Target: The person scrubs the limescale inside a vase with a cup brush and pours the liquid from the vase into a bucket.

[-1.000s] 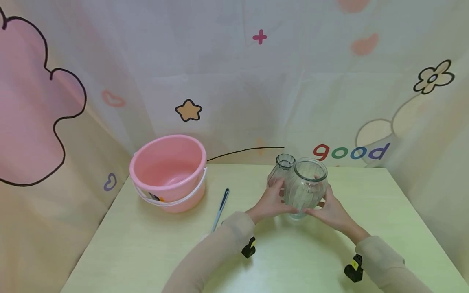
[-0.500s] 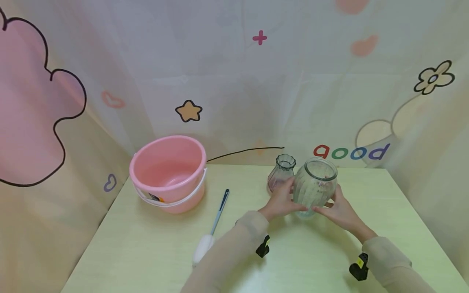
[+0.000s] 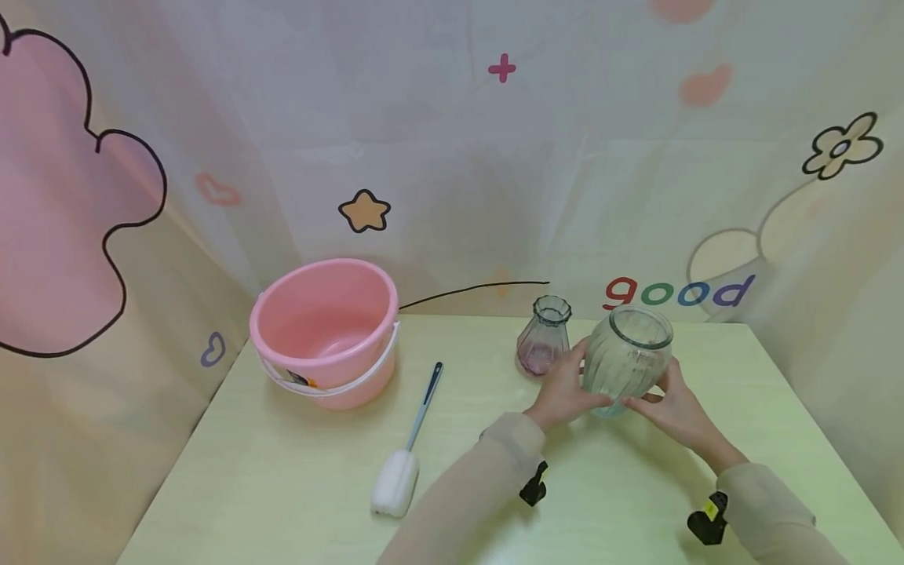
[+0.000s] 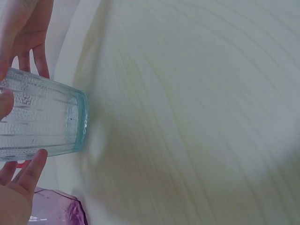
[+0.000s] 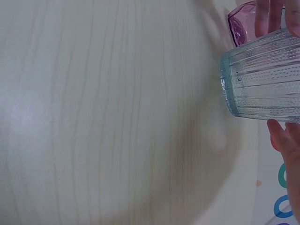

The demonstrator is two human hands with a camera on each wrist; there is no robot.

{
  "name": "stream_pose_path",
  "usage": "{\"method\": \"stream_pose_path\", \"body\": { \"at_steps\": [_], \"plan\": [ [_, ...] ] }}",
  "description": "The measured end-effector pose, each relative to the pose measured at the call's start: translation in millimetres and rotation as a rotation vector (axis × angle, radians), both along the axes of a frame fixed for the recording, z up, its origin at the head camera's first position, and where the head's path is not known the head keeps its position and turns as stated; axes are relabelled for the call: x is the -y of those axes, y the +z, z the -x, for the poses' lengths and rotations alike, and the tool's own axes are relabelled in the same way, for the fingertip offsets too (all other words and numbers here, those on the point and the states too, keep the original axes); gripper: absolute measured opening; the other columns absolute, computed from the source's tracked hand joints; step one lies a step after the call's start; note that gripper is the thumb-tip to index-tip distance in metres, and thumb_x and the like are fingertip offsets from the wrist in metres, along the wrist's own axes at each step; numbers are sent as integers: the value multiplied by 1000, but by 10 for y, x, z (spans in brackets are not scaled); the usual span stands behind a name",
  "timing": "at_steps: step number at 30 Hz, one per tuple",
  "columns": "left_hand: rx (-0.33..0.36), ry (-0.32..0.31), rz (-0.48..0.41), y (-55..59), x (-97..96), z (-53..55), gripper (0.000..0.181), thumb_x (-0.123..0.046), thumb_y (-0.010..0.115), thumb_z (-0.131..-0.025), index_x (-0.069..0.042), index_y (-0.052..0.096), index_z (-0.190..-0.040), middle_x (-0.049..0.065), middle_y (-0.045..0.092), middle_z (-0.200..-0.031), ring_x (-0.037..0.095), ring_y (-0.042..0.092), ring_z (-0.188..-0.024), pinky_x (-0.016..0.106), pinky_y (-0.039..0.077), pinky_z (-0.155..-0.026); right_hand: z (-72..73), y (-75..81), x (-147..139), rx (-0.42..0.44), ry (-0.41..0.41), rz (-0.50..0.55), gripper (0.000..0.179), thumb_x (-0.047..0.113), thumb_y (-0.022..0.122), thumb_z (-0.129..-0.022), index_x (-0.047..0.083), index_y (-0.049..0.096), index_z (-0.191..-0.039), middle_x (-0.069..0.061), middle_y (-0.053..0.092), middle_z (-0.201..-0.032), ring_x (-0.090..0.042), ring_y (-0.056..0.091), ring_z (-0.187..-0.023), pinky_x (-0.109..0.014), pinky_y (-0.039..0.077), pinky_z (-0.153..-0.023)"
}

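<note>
A wide, ribbed clear glass vase is held upright between both hands on the right side of the table. My left hand grips its left side and my right hand its right side, the thumbs in front near the base. In the left wrist view the vase's thick base appears slightly off the tabletop. Just left of it stands a smaller faceted glass vase with a purplish bottom, close behind the left hand.
A pink bucket with a white handle stands at the back left of the table. Between it and my left arm lies a bottle brush with a white sponge head. A printed curtain hangs behind the table.
Both hands have carried the wide vase to the right, away from the smaller vase, which has stayed put. The brush's sponge head has come out from behind the left sleeve.
</note>
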State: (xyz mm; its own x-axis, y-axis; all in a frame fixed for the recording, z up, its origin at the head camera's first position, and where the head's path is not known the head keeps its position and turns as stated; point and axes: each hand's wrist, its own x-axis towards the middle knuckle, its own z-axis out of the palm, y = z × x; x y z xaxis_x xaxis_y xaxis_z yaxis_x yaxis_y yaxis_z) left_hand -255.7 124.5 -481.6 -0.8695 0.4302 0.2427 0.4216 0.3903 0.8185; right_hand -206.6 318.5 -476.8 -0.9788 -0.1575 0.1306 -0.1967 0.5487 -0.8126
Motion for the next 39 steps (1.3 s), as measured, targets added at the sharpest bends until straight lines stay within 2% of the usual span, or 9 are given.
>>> {"method": "stream_pose_path", "body": {
  "at_steps": [3, 8, 12, 16, 20, 26, 29, 34, 39],
  "plan": [
    [5, 38, 29, 21, -53, -24, 91, -17, 82, -67, -26, 29, -141, -6, 48, -132, 11, 51, -113, 17, 45, -84, 2, 2, -25, -15, -7, 1, 92, 18, 68, -83, 11, -1, -143, -22, 20, -142, -47, 34, -123, -37, 49, -86],
    [76, 62, 38, 43, -111, -36, 88, -18, 80, -69, -26, 30, -141, -6, 49, -130, 11, 53, -110, 20, 44, -85, 5, -6, -47, -22, -20, 4, 94, 16, 68, -83, 12, -4, -144, -23, 16, -143, -49, 33, -123, -53, 43, -87],
    [143, 50, 28, 59, -130, -38, 84, -21, 78, -72, -25, 29, -141, -6, 49, -130, 12, 54, -110, 22, 44, -86, -1, -9, -71, -16, -30, 9, 96, 16, 68, -83, 12, -6, -144, -24, 14, -143, -51, 32, -122, -55, 42, -87],
    [174, -17, 51, 83, -137, -36, 86, -24, 75, -76, -27, 22, -144, -5, 44, -137, 15, 51, -117, 25, 43, -91, 4, -23, -124, -18, -47, -9, 96, 18, 67, -84, 14, -8, -145, -24, 15, -142, -50, 34, -121, -47, 47, -85],
    [192, -88, 103, 117, -147, -37, 93, -28, 73, -78, -21, 11, -148, -1, 33, -146, 17, 40, -128, 29, 36, -101, 28, -50, -189, -32, -59, -10, 96, 18, 65, -85, 20, -10, -145, -23, 12, -143, -51, 34, -120, -28, 51, -81],
    [214, -96, 110, 111, -167, -43, 98, -30, 74, -77, -18, 7, -148, 0, 26, -149, 18, 36, -132, 30, 32, -104, 37, -84, -224, -33, -55, 39, 95, 18, 64, -86, 27, -11, -145, -24, 10, -144, -51, 33, -120, -9, 42, -77],
    [210, -95, 105, 89, -176, -39, 98, -29, 74, -76, -18, 8, -148, 0, 25, -150, 18, 36, -131, 30, 33, -104, 28, -88, -228, -34, -64, 38, 95, 17, 64, -86, 26, -11, -145, -25, 12, -144, -51, 33, -120, -18, 48, -81],
    [191, -95, 110, 72, -177, -35, 97, -30, 74, -76, -16, 10, -148, 1, 27, -149, 17, 40, -129, 29, 35, -102, 11, -118, -211, -48, -95, 14, 93, 16, 63, -87, 16, -10, -145, -28, 13, -141, -53, 35, -117, -55, 45, -84],
    [186, -87, 168, 80, -103, -41, 91, -34, 73, -76, -19, 17, -146, 1, 36, -144, 16, 43, -125, 29, 39, -98, -32, -167, -192, -30, -130, 4, 84, 21, 59, -90, 5, -3, -144, -30, 20, -135, -53, 38, -115, -59, 43, -84]
  ]
}}
